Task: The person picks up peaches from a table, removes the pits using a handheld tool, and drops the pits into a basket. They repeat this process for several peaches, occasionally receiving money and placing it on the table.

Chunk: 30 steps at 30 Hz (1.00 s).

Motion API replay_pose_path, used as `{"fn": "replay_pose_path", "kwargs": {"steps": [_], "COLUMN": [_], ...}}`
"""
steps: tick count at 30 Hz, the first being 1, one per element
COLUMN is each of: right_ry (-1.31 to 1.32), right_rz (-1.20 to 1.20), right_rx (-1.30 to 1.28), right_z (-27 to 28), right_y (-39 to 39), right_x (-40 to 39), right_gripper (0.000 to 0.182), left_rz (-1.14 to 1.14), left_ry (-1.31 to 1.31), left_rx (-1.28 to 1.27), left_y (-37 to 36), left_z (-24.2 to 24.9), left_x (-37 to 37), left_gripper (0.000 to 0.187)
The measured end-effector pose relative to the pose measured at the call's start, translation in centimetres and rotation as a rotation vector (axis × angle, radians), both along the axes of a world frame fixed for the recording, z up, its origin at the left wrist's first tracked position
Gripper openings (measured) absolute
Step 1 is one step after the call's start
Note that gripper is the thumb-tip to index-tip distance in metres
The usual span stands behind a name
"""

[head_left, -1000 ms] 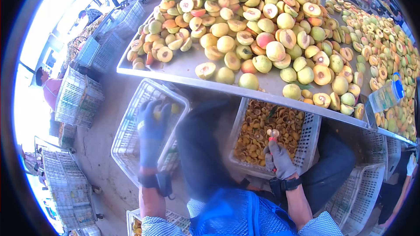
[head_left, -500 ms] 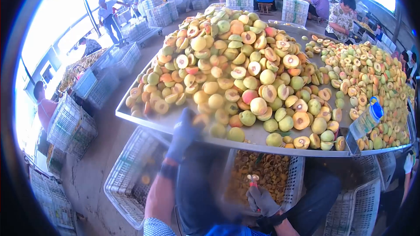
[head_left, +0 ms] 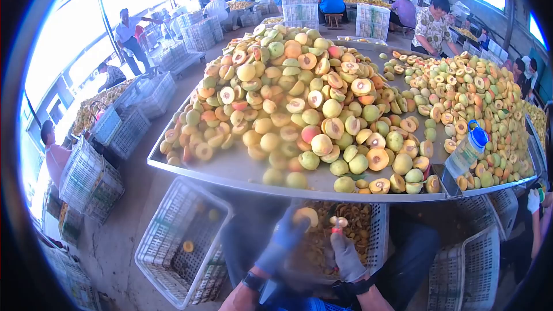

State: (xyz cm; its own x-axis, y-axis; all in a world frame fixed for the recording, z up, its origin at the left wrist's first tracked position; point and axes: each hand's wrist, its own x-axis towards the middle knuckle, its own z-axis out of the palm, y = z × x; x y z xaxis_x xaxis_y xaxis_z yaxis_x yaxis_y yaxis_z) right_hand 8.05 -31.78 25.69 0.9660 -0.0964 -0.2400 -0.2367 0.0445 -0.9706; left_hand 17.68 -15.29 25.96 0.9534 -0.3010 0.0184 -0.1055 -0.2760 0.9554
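Peach half (head_left: 305, 216) sits gripped in your gloved left hand (head_left: 286, 236), blurred, held just below the front edge of the bench (head_left: 230, 168) and over the crate of scraps (head_left: 377, 242). Your right hand (head_left: 346, 255), also gloved, is closed around a red-handled pitting tool (head_left: 336, 224), its tip just beside the peach half. The crate under both hands holds peach pits and trimmings. To your left, a white crate (head_left: 173, 242) stands on the floor with a few fruit pieces inside. The bench above carries a large heap of halved peaches (head_left: 299, 103), and a plastic bottle with a blue cap (head_left: 468, 150) stands at its right corner.
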Motion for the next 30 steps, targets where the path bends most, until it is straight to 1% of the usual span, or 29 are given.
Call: {"fn": "replay_pose_path", "kwargs": {"steps": [1,2,3,5,6,8,9,11,12,13,15,16,17,19,20,21,22,23,25,26,27,29,30], "right_ry": [-0.104,-0.03,-0.031,0.039,0.037,0.197,0.2,-0.076,-0.13,-0.111,0.293,0.291,0.309,0.39,0.439,0.422,0.398,0.436,0.298,0.268,0.276,0.198,0.129], "right_rz": [0.017,0.114,0.113,-0.063,-0.063,-0.069,-0.072,0.031,0.008,0.009,0.106,0.118,0.11,0.155,0.135,0.143,0.149,0.125,0.317,0.125,0.125,-0.018,0.004], "right_rx": [-0.231,-0.349,-0.347,-0.155,-0.156,0.091,0.09,-0.274,-0.217,-0.215,0.589,0.659,0.661,0.726,0.743,0.819,0.891,0.9,0.925,0.505,0.506,0.299,0.209], "right_z": [-1.6,-4.8,-4.3,-3.1,-1.8,0.5,0.0,-1.8,-2.0,-0.4,2.4,2.3,2.0,1.2,1.2,1.4,1.4,1.4,2.2,3.1,2.5,0.8,0.8], "right_y": [0.0,0.3,0.5,0.6,0.5,0.4,0.3,0.3,0.3,0.2,-0.4,-0.5,-0.7,-0.8,-0.6,-0.7,-0.8,-0.9,-1.1,0.1,0.0,0.0,0.2], "right_x": [0.1,0.3,0.2,0.2,0.1,-0.4,-0.3,0.4,0.6,0.4,-0.5,-0.8,-0.7,-1.1,-1.5,-1.4,-1.3,-1.8,-1.1,-0.5,-0.2,0.9,0.7], "right_gripper": [0.039,0.037,0.037,0.037,0.037,0.038,0.038,0.036,0.035,0.035,0.035,0.038,0.038,0.04,0.04,0.042,0.043,0.043,0.045,0.044,0.044,0.042,0.039], "left_rz": [0.01,-0.03,-0.031,0.021,0.009,-0.029,-0.068,-0.068,-0.057,-0.057,-0.011,0.004,0.072,0.067,0.063,0.059,0.01,-0.038,-0.017,0.008,0.011,-0.023,-0.027], "left_ry": [-0.007,0.026,0.025,0.192,0.21,0.165,0.117,0.141,0.168,0.188,0.444,0.388,0.473,0.398,0.358,0.319,0.331,0.339,0.405,0.443,0.45,0.394,0.437], "left_rx": [0.001,0.073,0.075,0.002,-0.033,-0.039,-0.049,-0.07,-0.088,-0.086,-0.343,-0.362,-0.375,-0.301,-0.294,-0.291,-0.378,-0.466,-0.504,-0.544,-0.544,-0.415,-0.465], "left_y": [-0.2,-0.7,-0.9,-1.3,-1.1,-1.2,-1.4,-1.4,-1.3,-1.1,-0.6,-0.7,-1.0,-1.1,-0.8,-0.6,-0.4,-0.3,-1.0,-1.2,-1.4,-1.6,-1.6], "left_z": [-0.6,-0.2,0.4,1.7,2.2,1.2,0.8,0.7,0.6,0.4,-0.5,-1.4,-0.9,-0.8,-2.3,-4.1,-4.7,-5.2,-3.6,-2.7,-2.4,-1.7,-1.0], "left_x": [-0.1,-0.8,-1.2,-1.5,-1.7,-2.1,-2.2,-2.3,-2.5,-2.6,-2.2,-2.0,-2.2,-1.9,-1.6,-1.3,-1.0,-1.1,-1.4,-1.8,-1.9,-1.5,-1.7], "left_gripper": [0.04,0.04,0.04,0.042,0.043,0.042,0.041,0.044,0.046,0.046,0.046,0.043,0.04,0.039,0.041,0.042,0.045,0.047,0.044,0.041,0.041,0.043,0.044]}}
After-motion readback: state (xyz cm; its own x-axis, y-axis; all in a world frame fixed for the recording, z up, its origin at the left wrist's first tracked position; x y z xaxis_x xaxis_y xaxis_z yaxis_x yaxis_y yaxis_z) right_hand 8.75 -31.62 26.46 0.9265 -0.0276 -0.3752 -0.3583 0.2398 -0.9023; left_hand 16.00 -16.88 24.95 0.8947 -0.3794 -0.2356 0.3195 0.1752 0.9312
